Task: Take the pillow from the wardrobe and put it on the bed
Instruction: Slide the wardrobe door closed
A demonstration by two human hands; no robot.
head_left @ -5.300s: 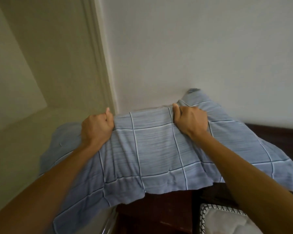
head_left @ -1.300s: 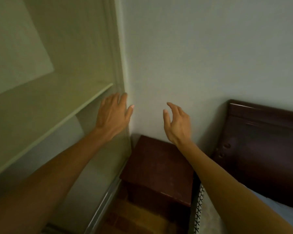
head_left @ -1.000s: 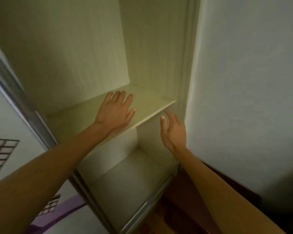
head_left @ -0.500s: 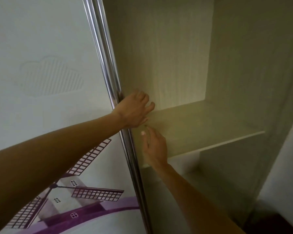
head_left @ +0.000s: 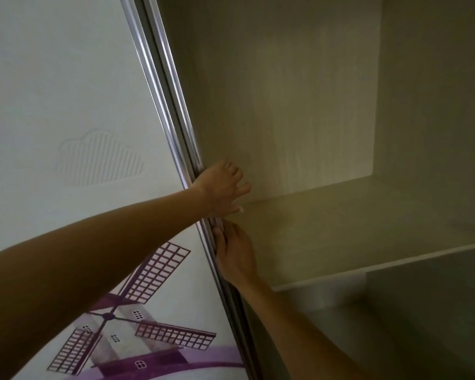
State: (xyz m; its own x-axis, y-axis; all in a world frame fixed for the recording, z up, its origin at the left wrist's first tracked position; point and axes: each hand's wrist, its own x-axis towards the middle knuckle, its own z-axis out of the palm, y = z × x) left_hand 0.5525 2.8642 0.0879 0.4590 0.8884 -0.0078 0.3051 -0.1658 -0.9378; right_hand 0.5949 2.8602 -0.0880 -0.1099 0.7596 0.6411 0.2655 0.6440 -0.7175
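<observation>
Pale beige wooden wardrobe (head_left: 299, 105) stands open; its flat light-wood shelf (head_left: 354, 223) is bare. The pillow is nowhere in this view. Silver metal edge rail (head_left: 173, 119) of the white sliding door with a purple windmill print (head_left: 66, 105) is the landmark. Left hand (head_left: 221, 189) rests against the rail, fingers (head_left: 237, 185) spread loose past it into the wardrobe, grasping nothing. Right hand (head_left: 236, 255) sits just below the left, fingers lying flat along the rail, not clenched.
</observation>
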